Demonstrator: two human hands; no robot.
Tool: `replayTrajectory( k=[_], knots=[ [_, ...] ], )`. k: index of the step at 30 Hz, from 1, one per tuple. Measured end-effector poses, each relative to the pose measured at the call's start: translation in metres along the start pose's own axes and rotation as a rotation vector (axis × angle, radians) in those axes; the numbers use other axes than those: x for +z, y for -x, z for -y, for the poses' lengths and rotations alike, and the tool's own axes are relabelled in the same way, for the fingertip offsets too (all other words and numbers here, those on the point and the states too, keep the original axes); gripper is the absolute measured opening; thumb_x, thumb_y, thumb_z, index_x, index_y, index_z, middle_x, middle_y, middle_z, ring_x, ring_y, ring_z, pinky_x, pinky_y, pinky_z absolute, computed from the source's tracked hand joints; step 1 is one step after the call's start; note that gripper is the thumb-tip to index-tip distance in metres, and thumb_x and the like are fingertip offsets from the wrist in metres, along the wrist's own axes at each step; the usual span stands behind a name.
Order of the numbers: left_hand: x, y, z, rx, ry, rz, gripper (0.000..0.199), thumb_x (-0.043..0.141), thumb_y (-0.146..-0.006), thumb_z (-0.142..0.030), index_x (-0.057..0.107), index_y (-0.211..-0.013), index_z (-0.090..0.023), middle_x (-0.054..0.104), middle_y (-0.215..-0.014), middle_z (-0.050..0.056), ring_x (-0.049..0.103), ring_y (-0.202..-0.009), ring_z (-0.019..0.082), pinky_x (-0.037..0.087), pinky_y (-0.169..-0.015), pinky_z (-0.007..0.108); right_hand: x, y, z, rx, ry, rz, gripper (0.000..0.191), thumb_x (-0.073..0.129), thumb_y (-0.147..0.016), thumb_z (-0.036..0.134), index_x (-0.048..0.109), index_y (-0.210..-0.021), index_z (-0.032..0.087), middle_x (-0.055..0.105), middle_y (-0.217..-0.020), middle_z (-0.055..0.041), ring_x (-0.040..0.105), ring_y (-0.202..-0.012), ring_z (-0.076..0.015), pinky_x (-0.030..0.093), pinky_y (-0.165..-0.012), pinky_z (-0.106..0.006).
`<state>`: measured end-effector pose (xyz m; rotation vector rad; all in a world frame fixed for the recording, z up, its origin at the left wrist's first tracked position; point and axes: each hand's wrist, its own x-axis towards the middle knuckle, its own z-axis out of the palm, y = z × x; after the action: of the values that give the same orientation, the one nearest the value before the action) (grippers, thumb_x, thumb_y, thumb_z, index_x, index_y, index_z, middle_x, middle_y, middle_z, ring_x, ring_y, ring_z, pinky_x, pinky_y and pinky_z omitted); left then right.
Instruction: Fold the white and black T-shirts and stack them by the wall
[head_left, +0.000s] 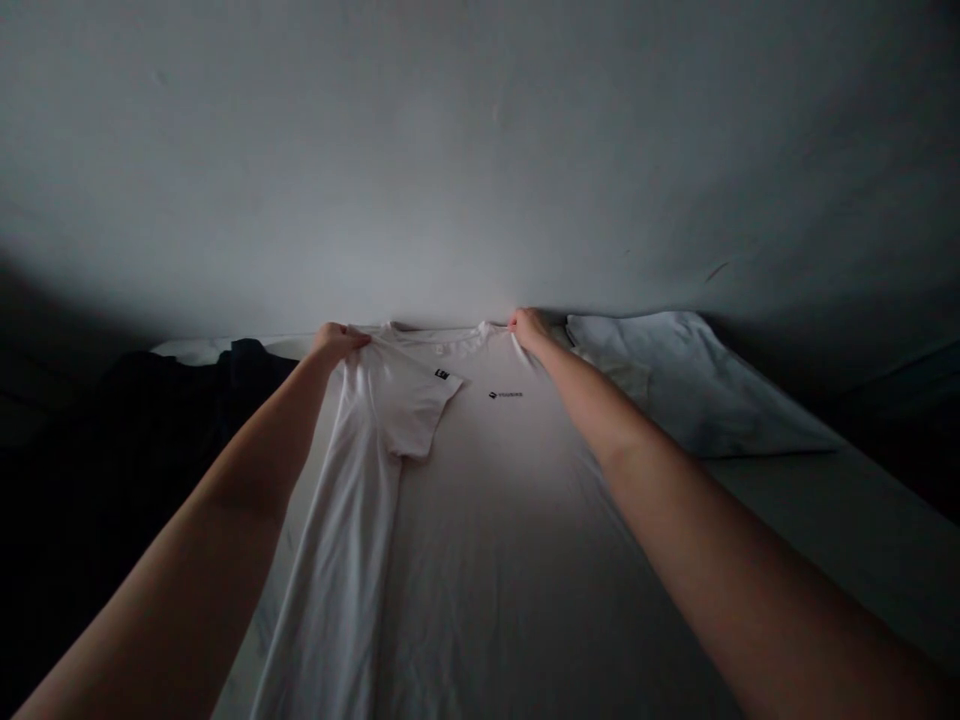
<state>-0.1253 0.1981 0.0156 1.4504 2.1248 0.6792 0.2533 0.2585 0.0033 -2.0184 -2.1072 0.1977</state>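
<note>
A white T-shirt lies spread in front of me, collar at the far end, with a small dark logo on the chest. Its left side is folded inward, so the left sleeve with a black tag lies over the front. At the far left corner of the fold, my left hand pinches the fabric. My right hand grips the shirt at the shoulder, just right of the collar. My right forearm covers part of the shirt's right side.
A pale wall rises directly behind the shirt. Dark clothing is heaped at the left. Folded light-coloured cloth lies at the right, near the wall. The light is dim, and both side edges fade into shadow.
</note>
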Motion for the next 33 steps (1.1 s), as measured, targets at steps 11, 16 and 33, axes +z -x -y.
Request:
replayTrajectory(
  k=[11,16,33],
  knots=[
    [0.006,0.045,-0.027,0.190,-0.330,-0.320,0.047,0.062,-0.085,-0.039,0.054,-0.125,-0.014,0.054,-0.131,0.021,0.051,-0.123,0.037,0.042,-0.099,0.048,-0.019,0.053,-0.015,-0.114,-0.135,-0.245,0.022,0.053,-0.090,0.014,0.068,-0.106,0.016,0.063,-0.119,-0.0116,0.059,-0.106,-0.0212,0.045,-0.093,-0.030],
    [0.038,0.081,-0.089,0.565,-0.398,-0.183,0.026,0.053,-0.089,-0.026,0.066,-0.111,-0.021,0.063,-0.119,0.013,0.056,-0.116,0.033,0.043,-0.099,0.047,-0.061,0.141,-0.084,0.111,-0.078,-0.307,0.020,0.058,-0.088,0.020,0.067,-0.106,0.015,0.069,-0.108,-0.0125,0.062,-0.105,-0.0229,0.045,-0.092,-0.030],
    [0.233,0.192,-0.254,0.443,0.211,0.617,0.035,0.055,-0.090,-0.040,0.063,-0.068,-0.015,0.046,-0.047,-0.002,0.047,-0.046,0.012,0.038,-0.049,0.024,-0.088,0.217,-0.088,0.605,-0.219,-0.069,0.045,0.067,-0.087,0.043,0.068,-0.121,0.013,0.069,-0.121,-0.0200,0.067,-0.112,-0.0269,0.051,-0.082,-0.029]
  ],
)
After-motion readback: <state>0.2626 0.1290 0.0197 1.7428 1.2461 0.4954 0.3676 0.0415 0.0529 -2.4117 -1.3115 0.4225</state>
